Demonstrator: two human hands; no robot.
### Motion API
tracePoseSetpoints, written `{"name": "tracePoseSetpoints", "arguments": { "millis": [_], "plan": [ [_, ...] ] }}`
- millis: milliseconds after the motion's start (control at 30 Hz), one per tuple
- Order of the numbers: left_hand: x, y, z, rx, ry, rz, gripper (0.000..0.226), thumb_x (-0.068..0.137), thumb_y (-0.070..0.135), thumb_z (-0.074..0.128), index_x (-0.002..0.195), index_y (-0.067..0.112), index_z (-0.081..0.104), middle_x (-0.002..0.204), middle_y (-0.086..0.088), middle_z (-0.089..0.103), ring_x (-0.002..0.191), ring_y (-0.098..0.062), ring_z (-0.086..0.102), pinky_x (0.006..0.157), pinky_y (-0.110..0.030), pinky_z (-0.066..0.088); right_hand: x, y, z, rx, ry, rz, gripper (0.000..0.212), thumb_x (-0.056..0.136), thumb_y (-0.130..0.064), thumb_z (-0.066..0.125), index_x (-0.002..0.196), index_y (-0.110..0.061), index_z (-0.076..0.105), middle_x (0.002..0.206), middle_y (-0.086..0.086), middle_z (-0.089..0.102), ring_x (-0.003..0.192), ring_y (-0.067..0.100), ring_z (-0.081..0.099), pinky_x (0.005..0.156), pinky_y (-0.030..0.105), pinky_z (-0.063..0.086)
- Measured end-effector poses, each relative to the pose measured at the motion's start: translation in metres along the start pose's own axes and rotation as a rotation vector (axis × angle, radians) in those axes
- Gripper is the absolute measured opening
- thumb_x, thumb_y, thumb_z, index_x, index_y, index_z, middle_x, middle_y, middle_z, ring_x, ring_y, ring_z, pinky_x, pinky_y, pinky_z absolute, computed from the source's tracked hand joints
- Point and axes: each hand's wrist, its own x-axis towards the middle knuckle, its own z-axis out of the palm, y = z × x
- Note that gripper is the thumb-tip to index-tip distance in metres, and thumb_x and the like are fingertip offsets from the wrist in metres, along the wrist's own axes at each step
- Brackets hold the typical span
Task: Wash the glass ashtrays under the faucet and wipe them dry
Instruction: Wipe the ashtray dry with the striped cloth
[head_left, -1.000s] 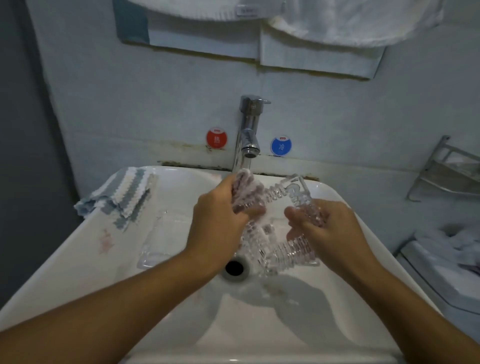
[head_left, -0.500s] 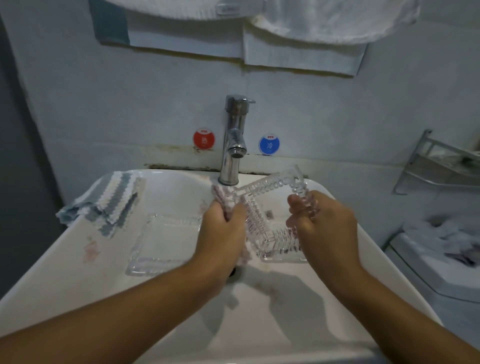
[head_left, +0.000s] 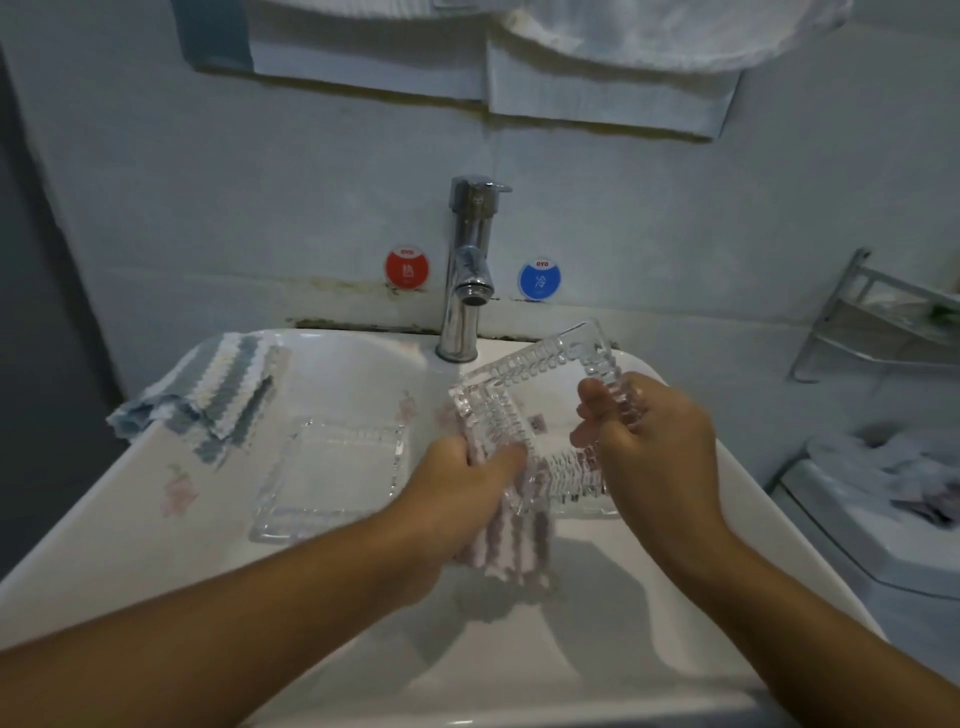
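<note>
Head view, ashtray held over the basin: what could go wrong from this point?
1. The glass ashtray is tilted above the sink, the right hand holding one edge; the grip on ribbed, possibly wet glass might slip and the piece chip.
2. The left hand rubs a cloth along the opposite side; a hard push could twist it loose.
3. A second ashtray lies just beside, where a fall could strike it.

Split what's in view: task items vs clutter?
Task items:
- glass ashtray, gripped by right hand
- pink cloth, gripped by left hand, against the ashtray
- second ashtray lying in the sink
- faucet

Clutter:
- striped cloth on sink rim
- red sticker, blue sticker
- wire rack
</note>
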Motion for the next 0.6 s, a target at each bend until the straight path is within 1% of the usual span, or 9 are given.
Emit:
{"name": "tracePoseSetpoints", "arguments": {
  "millis": [33,100,167,233,300,400,500,567,600],
  "plan": [
    [-0.001,-0.002,0.002,0.016,-0.045,-0.024,0.036,0.095,0.047,0.061,0.109,0.015,0.067,0.099,-0.021,0.074,0.085,-0.037,0.072,0.076,-0.048,0.055,-0.001,-0.001,0.0,0.067,-0.004,0.016,0.031,0.1,-0.032,0.06,0.075,-0.017,0.069,0.065,-0.003,0.071,0.06,0.017,0.067,0.064,0.042,0.058],
    [-0.001,-0.004,0.004,0.013,-0.065,-0.06,0.048,0.089,0.055,0.065,0.116,0.016,0.063,0.097,-0.012,0.076,0.087,-0.034,0.074,0.083,-0.048,0.058,-0.002,-0.005,-0.001,0.172,-0.021,0.013,0.029,0.1,-0.037,0.056,0.083,-0.018,0.07,0.068,-0.005,0.072,0.064,0.01,0.07,0.066,0.038,0.059],
    [0.003,-0.005,0.004,-0.056,-0.014,-0.051,0.041,0.091,0.048,0.067,0.115,0.016,0.063,0.095,-0.009,0.077,0.083,-0.029,0.075,0.082,-0.05,0.06,-0.002,-0.008,-0.002,0.211,-0.07,-0.052,0.026,0.1,-0.037,0.053,0.091,-0.018,0.069,0.073,-0.008,0.073,0.069,0.006,0.07,0.067,0.028,0.058],
    [0.009,-0.005,0.001,-0.13,0.104,-0.011,0.025,0.094,0.037,0.065,0.106,0.015,0.063,0.086,-0.003,0.075,0.074,-0.02,0.074,0.07,-0.038,0.061,0.001,-0.011,-0.004,0.21,-0.129,-0.15,0.018,0.1,-0.031,0.055,0.101,-0.016,0.066,0.081,-0.011,0.072,0.077,0.004,0.07,0.068,0.02,0.056],
    [0.008,0.0,-0.005,-0.131,0.213,0.08,0.012,0.096,0.028,0.063,0.096,0.017,0.065,0.074,0.008,0.072,0.065,-0.004,0.069,0.056,-0.021,0.052,0.004,-0.011,-0.005,0.201,-0.145,-0.198,0.014,0.096,-0.021,0.065,0.109,-0.018,0.061,0.088,-0.012,0.07,0.081,0.003,0.07,0.071,0.019,0.057],
    [0.008,0.002,-0.009,-0.17,0.27,0.144,0.011,0.096,0.022,0.063,0.102,0.015,0.07,0.082,0.002,0.076,0.072,-0.013,0.073,0.058,-0.025,0.051,0.005,-0.01,-0.008,0.217,-0.14,-0.159,0.035,0.088,-0.013,0.076,0.114,-0.025,0.056,0.094,-0.011,0.071,0.085,0.007,0.073,0.077,0.031,0.062],
    [0.01,0.002,-0.01,-0.079,0.365,0.196,0.012,0.095,0.025,0.065,0.1,0.015,0.069,0.087,0.001,0.074,0.078,-0.015,0.07,0.062,-0.028,0.051,0.004,-0.008,-0.014,0.191,-0.098,-0.225,0.048,0.08,-0.01,0.083,0.114,-0.028,0.053,0.099,-0.023,0.066,0.088,0.001,0.07,0.076,0.019,0.059],
    [0.01,0.005,-0.013,-0.051,0.411,0.231,0.01,0.094,0.024,0.067,0.099,0.015,0.069,0.088,0.0,0.074,0.077,-0.016,0.07,0.062,-0.029,0.054,0.005,-0.007,-0.015,0.104,-0.097,-0.271,0.043,0.08,-0.012,0.083,0.109,-0.028,0.056,0.089,-0.016,0.068,0.08,0.001,0.069,0.068,0.014,0.056],
    [0.01,0.005,-0.014,-0.037,0.431,0.248,0.01,0.094,0.022,0.068,0.099,0.014,0.069,0.087,-0.001,0.074,0.076,-0.016,0.07,0.06,-0.028,0.054,0.006,-0.006,-0.014,0.026,-0.113,-0.299,0.033,0.081,-0.016,0.082,0.104,-0.026,0.06,0.084,-0.014,0.068,0.074,0.002,0.068,0.066,0.017,0.056]
  ]
}}
